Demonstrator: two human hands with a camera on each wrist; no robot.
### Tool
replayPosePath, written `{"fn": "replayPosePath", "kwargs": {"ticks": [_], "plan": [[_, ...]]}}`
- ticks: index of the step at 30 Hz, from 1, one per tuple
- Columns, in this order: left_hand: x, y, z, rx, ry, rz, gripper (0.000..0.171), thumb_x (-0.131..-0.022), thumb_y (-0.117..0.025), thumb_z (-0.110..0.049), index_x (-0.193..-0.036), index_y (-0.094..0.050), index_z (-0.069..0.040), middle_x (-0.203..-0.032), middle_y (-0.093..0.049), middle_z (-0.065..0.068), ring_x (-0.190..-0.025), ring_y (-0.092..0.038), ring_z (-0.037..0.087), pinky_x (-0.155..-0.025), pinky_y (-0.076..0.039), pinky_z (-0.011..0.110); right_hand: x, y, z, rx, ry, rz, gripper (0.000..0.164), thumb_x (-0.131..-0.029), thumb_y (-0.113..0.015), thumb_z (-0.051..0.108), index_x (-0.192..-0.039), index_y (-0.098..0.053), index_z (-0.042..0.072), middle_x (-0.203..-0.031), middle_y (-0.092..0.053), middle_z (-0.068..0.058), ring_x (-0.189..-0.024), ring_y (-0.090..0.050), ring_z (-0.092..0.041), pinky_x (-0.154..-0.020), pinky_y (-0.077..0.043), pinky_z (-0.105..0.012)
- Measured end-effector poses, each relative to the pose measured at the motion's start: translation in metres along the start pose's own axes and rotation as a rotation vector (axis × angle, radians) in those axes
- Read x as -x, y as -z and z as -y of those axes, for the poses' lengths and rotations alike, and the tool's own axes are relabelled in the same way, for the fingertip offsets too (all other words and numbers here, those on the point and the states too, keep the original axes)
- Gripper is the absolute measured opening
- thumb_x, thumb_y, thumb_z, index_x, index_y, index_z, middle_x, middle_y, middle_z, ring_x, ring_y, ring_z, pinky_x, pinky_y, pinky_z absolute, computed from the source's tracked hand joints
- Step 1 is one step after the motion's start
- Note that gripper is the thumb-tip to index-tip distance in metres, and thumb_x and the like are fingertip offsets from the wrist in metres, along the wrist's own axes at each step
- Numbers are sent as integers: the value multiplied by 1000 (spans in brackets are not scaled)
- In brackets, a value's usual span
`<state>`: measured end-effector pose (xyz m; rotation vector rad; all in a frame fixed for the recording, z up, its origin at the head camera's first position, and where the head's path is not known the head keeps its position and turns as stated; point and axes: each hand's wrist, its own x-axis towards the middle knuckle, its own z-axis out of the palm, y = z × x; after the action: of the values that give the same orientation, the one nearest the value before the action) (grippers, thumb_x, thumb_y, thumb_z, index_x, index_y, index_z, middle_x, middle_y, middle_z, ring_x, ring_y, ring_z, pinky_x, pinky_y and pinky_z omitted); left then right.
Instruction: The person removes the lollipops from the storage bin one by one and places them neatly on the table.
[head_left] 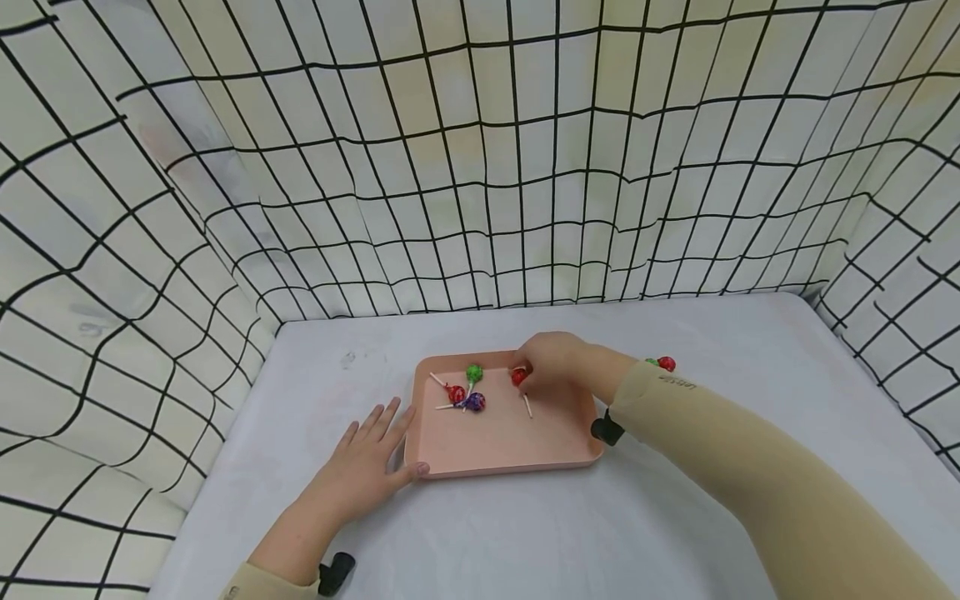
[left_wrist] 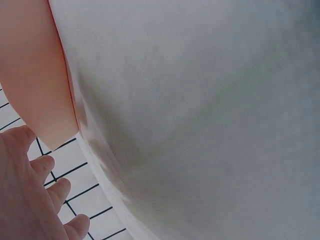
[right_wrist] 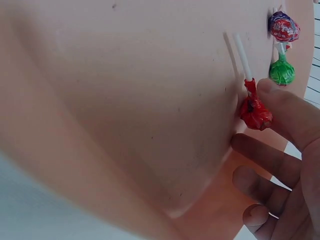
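Observation:
A red-wrapped lollipop point(head_left: 519, 377) is in the right part of the pink tray point(head_left: 510, 457), its white stick towards the front. My right hand point(head_left: 558, 362) reaches over it. In the right wrist view, the red lollipop point(right_wrist: 256, 114) lies between the thumb point(right_wrist: 282, 107) and forefinger, with a gap at the forefinger; the other fingers are loosely bent. With fingers spread, my left hand point(head_left: 363, 475) lies at the tray's left front corner, thumb at the rim. Left in the tray are a green lollipop point(head_left: 474, 372), a red one point(head_left: 457, 393) and a purple one point(head_left: 476, 402).
Beyond the right forearm, a green lollipop point(head_left: 651, 362) and a red lollipop point(head_left: 667, 363) show on the white table point(head_left: 517, 533), partly hidden by the sleeve. White walls with a black grid point(head_left: 525, 167) enclose the table at the back and sides.

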<state>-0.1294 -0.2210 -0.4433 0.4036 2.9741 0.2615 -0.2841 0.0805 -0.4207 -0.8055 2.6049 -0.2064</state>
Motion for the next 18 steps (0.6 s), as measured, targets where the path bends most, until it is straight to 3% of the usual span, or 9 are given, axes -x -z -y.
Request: {"fn": "replayPosePath", "kwargs": {"ticks": [9, 18], "plan": [[1, 1, -1, 0, 0, -1, 89, -90, -59, -63, -158, -28, -15, -164, -19, 14, -149, -18, 40, -116, -15, 64, 0, 1, -2, 50, 38, 1, 25, -92, -72, 31, -116, -74, 25, -94, -66, 9, -91, -57, -12, -87, -49, -31], [0, 0, -1, -3, 6, 2, 89, -90, -58, -64, -158, -27, -15, -164, -19, 14, -149, -17, 39, -117, -14, 64, 0, 0, -2, -14, 43, 7, 15, -92, -72, 25, -106, -77, 24, -96, -68, 10, -94, -59, -11, -91, -49, -31]]}}
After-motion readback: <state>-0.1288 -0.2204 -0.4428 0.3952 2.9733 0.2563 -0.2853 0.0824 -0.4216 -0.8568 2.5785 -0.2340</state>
